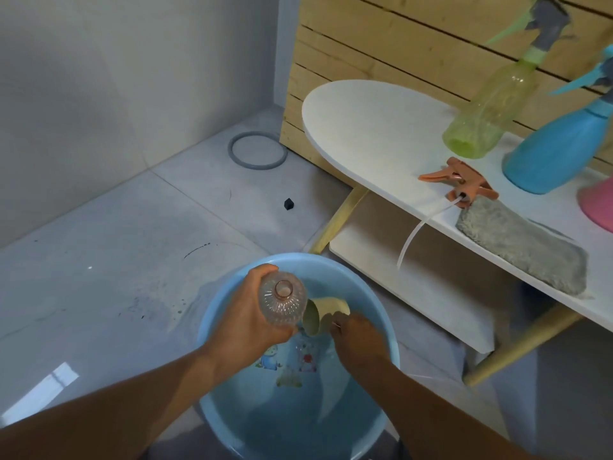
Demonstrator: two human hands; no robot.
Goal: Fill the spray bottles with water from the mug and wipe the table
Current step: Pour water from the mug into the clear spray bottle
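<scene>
Crowding the table (381, 134): green and blue spray bottles (491, 104), orange sprayer head (459, 177), grey cloth (524, 250).
Left hand (252, 320) grips clear bottle (282, 302); right hand (356, 340) holds mug (318, 315) over basin (371, 310).

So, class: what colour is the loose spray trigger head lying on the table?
Orange, the spray trigger head on the white table; seen in the head view.

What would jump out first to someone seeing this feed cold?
Low in the middle, the left hand grips an uncapped clear bottle over a blue basin while the right hand holds a beige mug beside it. On the white table at right stand green and blue spray bottles.
</scene>
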